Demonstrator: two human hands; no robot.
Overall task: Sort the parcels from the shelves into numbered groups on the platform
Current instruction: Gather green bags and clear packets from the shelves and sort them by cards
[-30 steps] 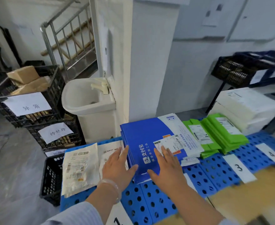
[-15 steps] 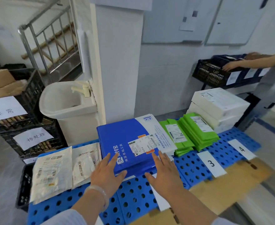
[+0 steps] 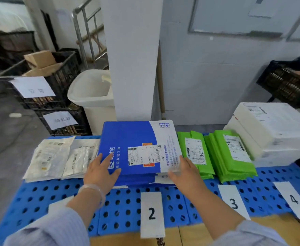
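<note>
Left hand (image 3: 101, 172), right hand (image 3: 184, 172) flat on blue parcels (image 3: 133, 139) (behind label 2 (image 3: 152, 213)).

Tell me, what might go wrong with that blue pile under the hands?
1. The blue stack is uneven at its near edge; a push from the left hand and right hand might slide the top parcel off.
2. It sits very close to the green parcels and white pouches, so a nudge could mix groups.
</note>
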